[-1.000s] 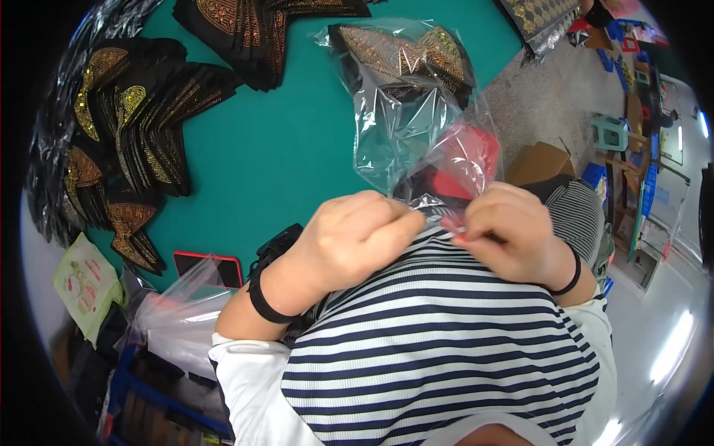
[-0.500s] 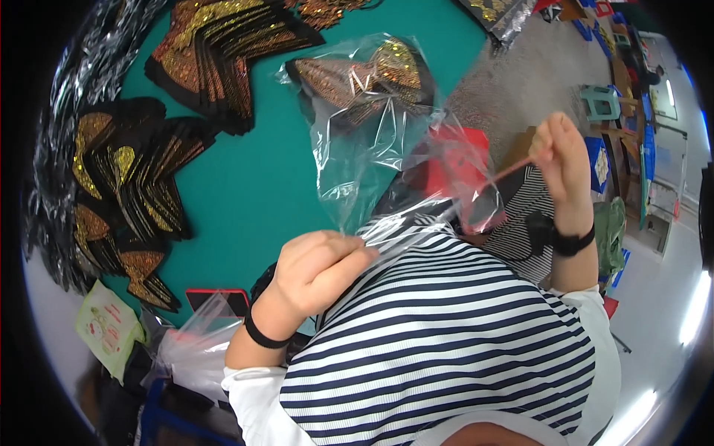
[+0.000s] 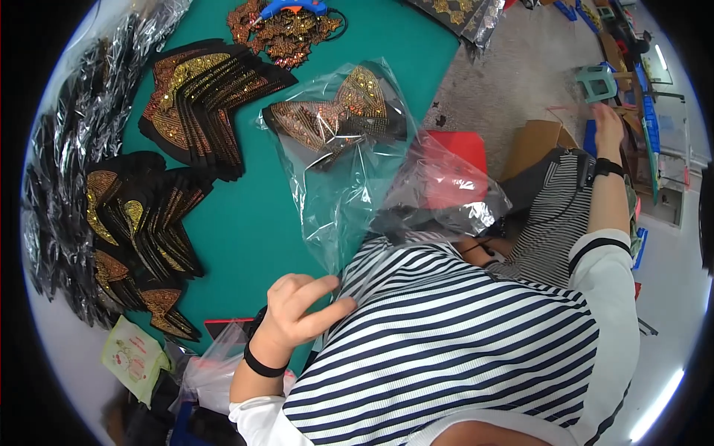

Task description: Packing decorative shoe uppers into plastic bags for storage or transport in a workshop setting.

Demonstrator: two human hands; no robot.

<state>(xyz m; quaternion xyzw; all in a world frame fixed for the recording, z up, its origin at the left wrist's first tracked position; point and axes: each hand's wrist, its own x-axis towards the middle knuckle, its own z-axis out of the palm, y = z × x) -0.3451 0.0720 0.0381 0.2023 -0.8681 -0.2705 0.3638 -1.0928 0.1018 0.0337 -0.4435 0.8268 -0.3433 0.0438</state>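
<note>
A clear plastic bag (image 3: pixel 327 215) lies over the table edge and my lap, with a black bow-shaped piece covered in gold and copper sequins (image 3: pixel 338 111) inside its far end. Its near end gathers at the fingertips of my left hand (image 3: pixel 297 308), which keeps hold there with two fingers spread apart; the exact grip is partly hidden. Out to the far right, my right hand (image 3: pixel 608 134) is stretched over the floor, fingers extended and somewhat blurred. Beside those fingers, a thin reddish strip (image 3: pixel 559 111) hangs in the air, faint with motion.
Stacks of sequined black pieces (image 3: pixel 201 97) stand on the green table (image 3: pixel 253 223), bagged ones (image 3: pixel 74 171) along its left. A blue tool (image 3: pixel 294 7) rests on sequined trims at the back. A red object (image 3: pixel 457 167) and a cardboard box (image 3: pixel 539 145) are by my legs.
My right hand has swung outward to the right, away from the bag, and its fingers have opened, letting the reddish strip go. My left hand has dropped slightly toward me, its fingers more spread.
</note>
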